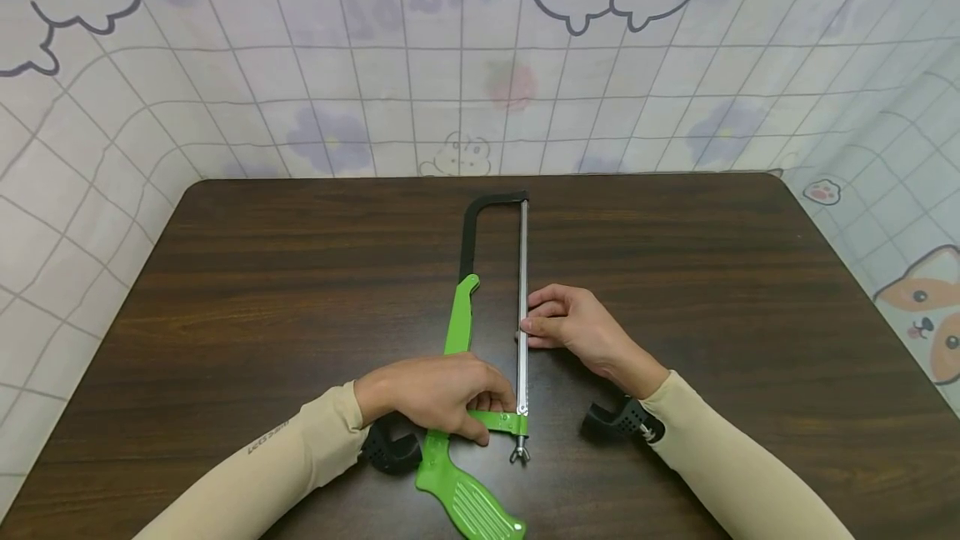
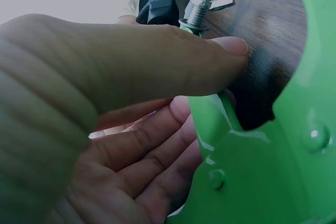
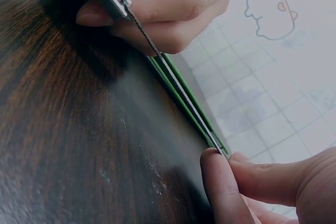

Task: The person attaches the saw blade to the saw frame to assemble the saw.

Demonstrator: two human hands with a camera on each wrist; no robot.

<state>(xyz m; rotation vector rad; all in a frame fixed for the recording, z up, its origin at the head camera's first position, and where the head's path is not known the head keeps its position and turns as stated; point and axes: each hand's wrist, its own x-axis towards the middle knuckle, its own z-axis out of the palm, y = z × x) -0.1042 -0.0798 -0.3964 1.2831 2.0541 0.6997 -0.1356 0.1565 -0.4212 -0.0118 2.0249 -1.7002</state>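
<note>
A hacksaw with a green handle [image 1: 468, 498] and a black front frame [image 1: 469, 232] lies over the table, its far end pointing away from me. Its thin silvery blade [image 1: 523, 273] runs along the right side. My left hand [image 1: 442, 390] grips the green frame near the short crosspiece, thumb on one side and fingers curled on the other. Just below that crosspiece sits a metal wing nut [image 2: 202, 3] on its bolt. Partway along the blade, my right hand [image 1: 577, 327] pinches it between thumb and fingers, as the right wrist view [image 3: 226, 177] also shows.
The dark wood-grain table [image 1: 712, 273] spreads to both sides of the saw. Behind it hangs a white gridded cloth [image 1: 420, 73] with cartoon drawings. A black wrist device [image 1: 618, 422] is worn under each arm.
</note>
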